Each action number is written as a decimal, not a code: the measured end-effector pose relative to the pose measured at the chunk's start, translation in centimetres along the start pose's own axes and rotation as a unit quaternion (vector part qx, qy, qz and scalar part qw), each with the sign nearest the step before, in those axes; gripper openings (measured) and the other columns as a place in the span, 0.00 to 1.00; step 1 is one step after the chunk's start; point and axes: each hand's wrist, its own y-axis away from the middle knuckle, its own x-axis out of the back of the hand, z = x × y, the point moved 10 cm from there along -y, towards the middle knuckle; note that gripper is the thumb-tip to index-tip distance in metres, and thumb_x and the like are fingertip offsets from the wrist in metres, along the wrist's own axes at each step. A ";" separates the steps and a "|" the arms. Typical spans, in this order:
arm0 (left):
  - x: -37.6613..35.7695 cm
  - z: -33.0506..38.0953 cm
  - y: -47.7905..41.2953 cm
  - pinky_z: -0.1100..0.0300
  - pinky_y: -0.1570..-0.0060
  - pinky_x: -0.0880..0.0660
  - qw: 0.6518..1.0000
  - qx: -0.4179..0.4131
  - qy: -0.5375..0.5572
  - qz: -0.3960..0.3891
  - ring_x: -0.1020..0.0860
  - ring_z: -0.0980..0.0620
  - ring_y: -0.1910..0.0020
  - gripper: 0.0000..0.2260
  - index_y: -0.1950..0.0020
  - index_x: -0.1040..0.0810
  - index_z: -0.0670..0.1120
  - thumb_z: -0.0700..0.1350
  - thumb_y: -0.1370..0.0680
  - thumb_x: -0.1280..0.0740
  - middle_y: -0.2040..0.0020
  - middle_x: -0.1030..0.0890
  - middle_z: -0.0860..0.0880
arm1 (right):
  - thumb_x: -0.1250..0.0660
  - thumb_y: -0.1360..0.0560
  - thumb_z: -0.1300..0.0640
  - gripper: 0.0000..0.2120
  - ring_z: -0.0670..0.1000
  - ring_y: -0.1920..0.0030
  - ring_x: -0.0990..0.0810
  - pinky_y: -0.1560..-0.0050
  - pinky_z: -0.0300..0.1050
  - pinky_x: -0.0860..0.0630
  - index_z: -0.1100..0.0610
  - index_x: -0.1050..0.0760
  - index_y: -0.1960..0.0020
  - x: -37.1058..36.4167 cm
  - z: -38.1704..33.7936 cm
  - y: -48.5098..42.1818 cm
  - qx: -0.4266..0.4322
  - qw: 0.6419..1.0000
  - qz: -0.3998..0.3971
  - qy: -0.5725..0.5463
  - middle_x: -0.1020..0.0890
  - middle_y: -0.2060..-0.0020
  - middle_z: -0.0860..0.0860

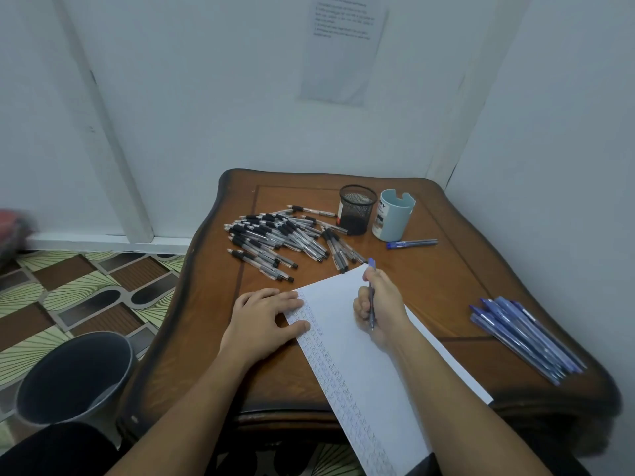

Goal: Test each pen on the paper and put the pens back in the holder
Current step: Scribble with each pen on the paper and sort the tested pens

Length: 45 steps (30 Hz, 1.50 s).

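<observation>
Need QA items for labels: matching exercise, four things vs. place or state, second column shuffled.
1 left hand
2 right hand
3 black pen pile
4 blue pen bundle

A beside the mesh holder
B fingers on the paper edge
C near the table right edge
D gripping a blue pen

Pairs: 1-B, 2-D, 3-A, 4-C

Lying matt and smooth: white paper (360,372). Bearing the paper: table (446,280) of brown wood, showing grain under glossy varnish. Standing beyond the paper: mesh holder (357,209), looking like matt black metal wire; pale blue cup (393,216), showing a smooth semi-gloss wall, material not determinable. Lying beyond and left of the paper: black pens (275,238), showing clear glossy plastic barrels and matt black grips. Lying right of the paper: blue pens (525,338), showing translucent blue plastic. Gripping over the paper with the right hand (381,300): blue pen (371,310), same plastic. Standing left of the paper: bin (75,376), looking like smooth dark plastic.
</observation>
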 end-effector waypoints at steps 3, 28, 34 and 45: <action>0.0 -0.1 -0.1 0.54 0.30 0.50 1.000 0.002 -0.003 0.001 0.39 0.63 0.30 0.23 0.34 0.27 0.64 0.70 0.27 0.40 0.31 0.31 0.66 | 0.42 0.16 0.51 0.09 0.49 0.76 0.36 0.73 0.41 0.41 0.55 0.30 0.49 -0.3 -0.5 0.3 0.004 1.000 -0.025 -0.017 0.29 0.73 0.52; 0.4 0.3 -0.2 0.52 0.32 0.45 1.000 -0.013 -0.002 0.019 0.36 0.62 0.31 0.34 0.37 0.24 0.65 0.76 0.36 0.50 0.33 0.29 0.67 | 0.32 0.21 0.58 0.10 0.55 0.52 0.21 0.48 0.47 0.24 0.59 0.19 0.42 22.2 -11.3 3.1 0.087 0.802 0.189 0.560 0.17 0.48 0.58; 0.3 0.3 -0.2 0.51 0.32 0.45 1.000 -0.014 -0.009 0.022 0.34 0.60 0.31 0.34 0.38 0.24 0.65 0.77 0.36 0.51 0.34 0.28 0.67 | 0.32 0.22 0.50 0.14 0.56 0.45 0.20 0.43 0.46 0.26 0.57 0.19 0.41 24.7 -10.9 4.1 0.065 0.787 0.202 0.579 0.17 0.45 0.55; 0.3 0.4 -0.3 0.52 0.32 0.46 1.000 -0.010 -0.009 0.017 0.36 0.63 0.32 0.33 0.38 0.24 0.65 0.76 0.36 0.50 0.34 0.29 0.68 | 0.37 0.20 0.64 0.11 0.51 0.48 0.21 0.46 0.46 0.25 0.55 0.20 0.42 17.6 -11.3 -0.8 0.153 0.831 0.153 0.513 0.19 0.43 0.54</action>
